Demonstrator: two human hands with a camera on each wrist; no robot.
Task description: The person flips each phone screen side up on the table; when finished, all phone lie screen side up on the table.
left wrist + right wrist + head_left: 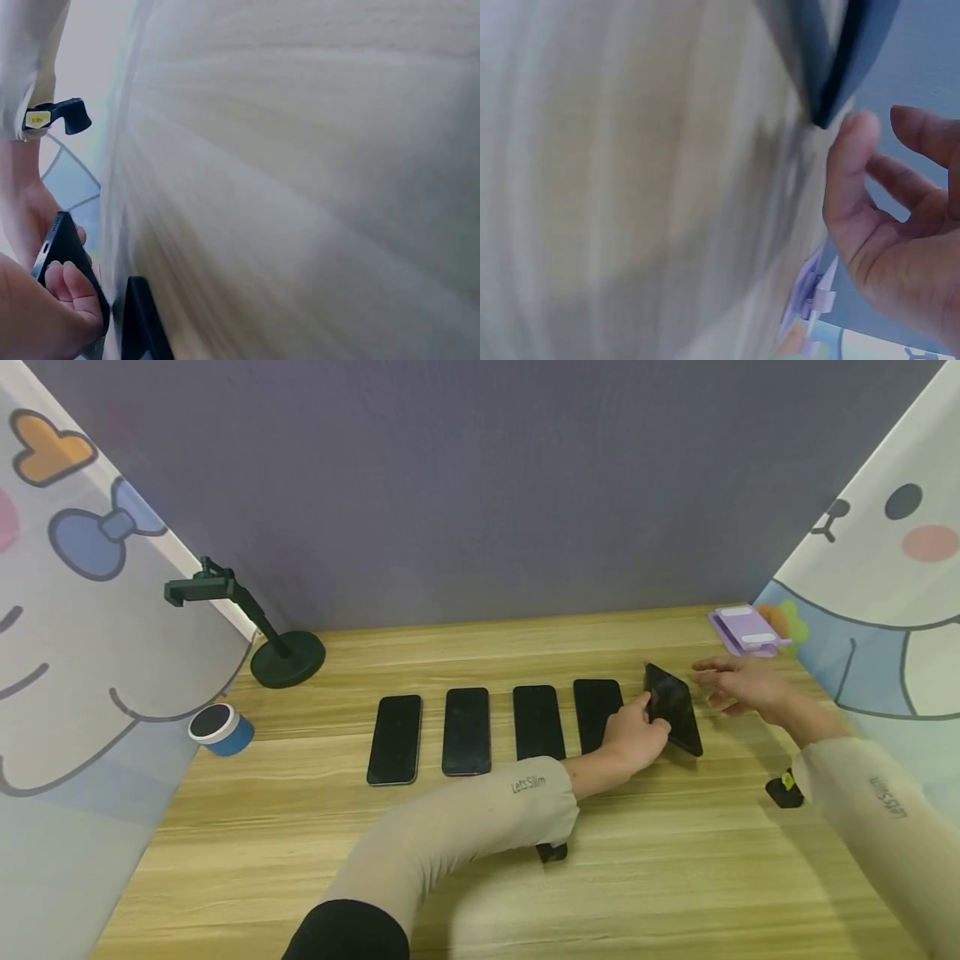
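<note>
Toward the right of the desk, my left hand (633, 735) grips a black smartphone (677, 710) by its left edge. The phone leans up on its side, its lower edge at or just above the wood. In the left wrist view, curled fingers (73, 289) show against the phone (69, 251). My right hand (742, 685) hovers to the right of the phone, fingers loosely bent and holding nothing. The right wrist view shows a gap between that hand (900, 232) and the phone's corner (825, 116). Several other black phones (467, 732) lie flat in a row leftward.
A dark green phone stand (288, 658) stands at the back left, and a blue jar with a white rim (228, 733) is at the left edge. A purple folding stand (750, 628) sits at the back right. Behind the desk rises a grey partition (480, 493).
</note>
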